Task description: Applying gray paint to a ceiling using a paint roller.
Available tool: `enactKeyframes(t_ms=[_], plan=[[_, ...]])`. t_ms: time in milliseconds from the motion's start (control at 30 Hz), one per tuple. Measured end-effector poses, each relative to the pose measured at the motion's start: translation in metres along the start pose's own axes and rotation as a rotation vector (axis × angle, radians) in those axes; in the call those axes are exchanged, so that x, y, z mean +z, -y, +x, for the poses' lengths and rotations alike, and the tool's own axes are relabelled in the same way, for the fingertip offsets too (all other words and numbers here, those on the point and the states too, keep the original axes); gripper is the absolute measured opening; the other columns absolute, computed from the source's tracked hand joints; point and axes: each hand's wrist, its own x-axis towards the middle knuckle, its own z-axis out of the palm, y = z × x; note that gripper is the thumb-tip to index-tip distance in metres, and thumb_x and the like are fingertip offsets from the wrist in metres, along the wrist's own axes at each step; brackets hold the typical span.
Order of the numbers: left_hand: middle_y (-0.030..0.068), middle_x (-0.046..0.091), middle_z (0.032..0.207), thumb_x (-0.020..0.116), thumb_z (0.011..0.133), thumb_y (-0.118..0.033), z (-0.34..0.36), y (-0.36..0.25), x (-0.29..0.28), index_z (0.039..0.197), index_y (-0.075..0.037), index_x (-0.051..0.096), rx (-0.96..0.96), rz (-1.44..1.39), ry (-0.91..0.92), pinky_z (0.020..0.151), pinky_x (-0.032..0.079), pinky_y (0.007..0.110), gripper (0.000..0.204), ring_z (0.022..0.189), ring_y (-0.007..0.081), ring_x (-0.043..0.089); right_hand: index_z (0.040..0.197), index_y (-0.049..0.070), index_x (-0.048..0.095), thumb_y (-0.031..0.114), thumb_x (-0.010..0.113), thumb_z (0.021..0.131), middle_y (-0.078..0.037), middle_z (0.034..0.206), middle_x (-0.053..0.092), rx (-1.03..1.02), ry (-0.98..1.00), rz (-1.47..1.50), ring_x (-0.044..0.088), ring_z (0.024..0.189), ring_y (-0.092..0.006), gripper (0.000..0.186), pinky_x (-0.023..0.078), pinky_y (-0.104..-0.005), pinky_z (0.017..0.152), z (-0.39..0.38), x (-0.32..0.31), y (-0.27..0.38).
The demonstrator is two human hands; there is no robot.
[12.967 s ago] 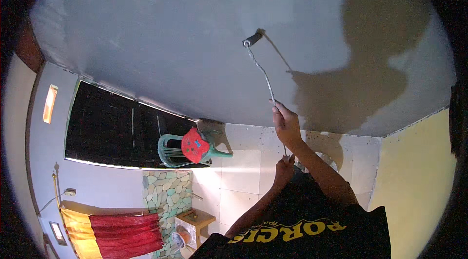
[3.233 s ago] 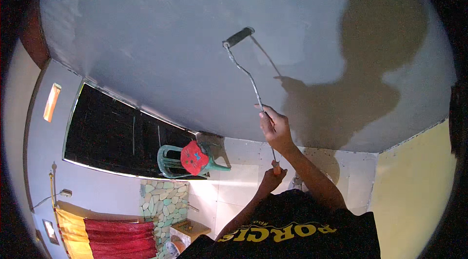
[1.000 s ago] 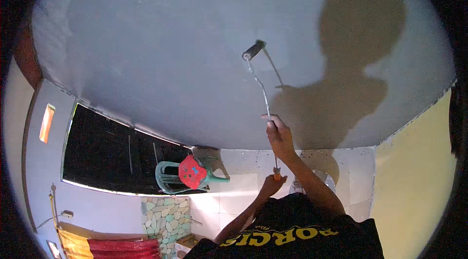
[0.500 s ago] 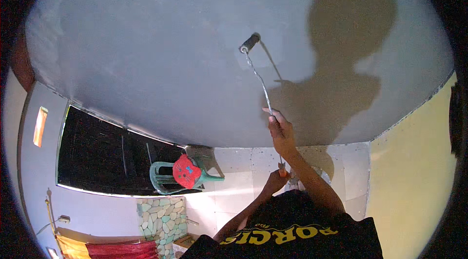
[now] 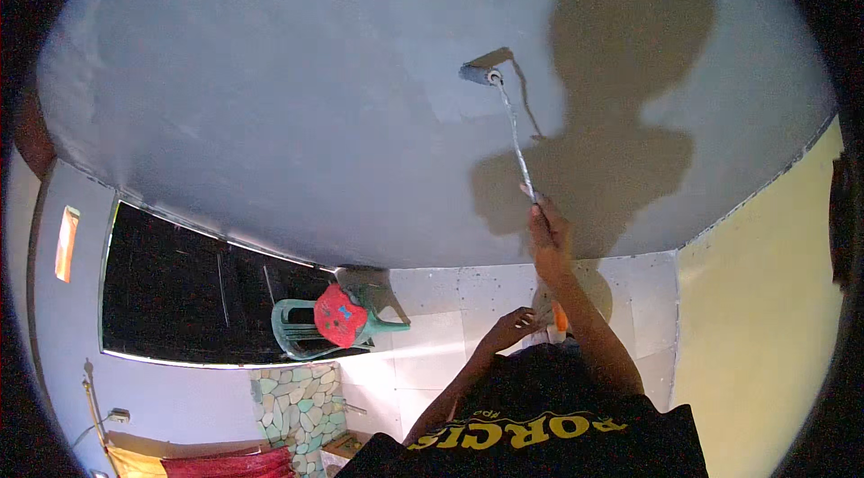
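Observation:
A paint roller (image 5: 480,74) with a grey sleeve rests against the grey-painted wall (image 5: 270,118). My right hand (image 5: 550,230) is closed around the roller's long thin metal rod (image 5: 516,136). Lower down, the orange end of the handle (image 5: 560,317) shows beside my right forearm. My left hand (image 5: 515,327) is apart from that handle, its fingers loosely bent and holding nothing that I can see. A slightly different-toned patch of paint surrounds the roller on the wall.
My shadow (image 5: 630,46) falls across the wall. A green plastic chair (image 5: 292,329) with a red cushion (image 5: 340,316) stands left by a dark opening (image 5: 180,289). A yellow wall (image 5: 765,325) borders the right, and pale floor tiles (image 5: 423,289) lie below.
The roller has shifted right and its head has swung round to point left. My right hand has moved right with it. My left hand has let go of the orange handle.

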Motion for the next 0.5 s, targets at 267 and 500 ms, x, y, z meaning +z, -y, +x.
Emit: enactKeyframes(t_ms=[267, 500], plan=[[0.0107, 0.069, 0.093, 0.065, 0.088, -0.051, -0.024, 0.106, -0.016, 0.106, -0.005, 0.065, -0.198, -0.139, -0.17, 0.075, 0.053, 0.036, 0.05, 0.085, 0.0214, 0.064, 0.118, -0.001, 0.063, 0.012, 0.051, 0.098, -0.001, 0.071, 0.05, 0.026, -0.134, -0.053, 0.041, 0.065, -0.0081, 0.026, 0.037, -0.0255, 0.056, -0.01, -0.036, -0.029], [0.0069, 0.068, 0.086, 0.063, 0.088, -0.052, -0.042, 0.149, 0.002, 0.098, -0.002, 0.067, -0.451, -0.344, -0.244, 0.064, 0.05, 0.033, 0.051, 0.074, 0.0171, 0.062, 0.119, -0.002, 0.061, 0.011, 0.052, 0.097, -0.005, 0.073, 0.055, -0.067, -0.267, -0.091, 0.044, 0.065, -0.0106, 0.028, 0.04, -0.0288, 0.058, 0.008, -0.049, -0.023]])
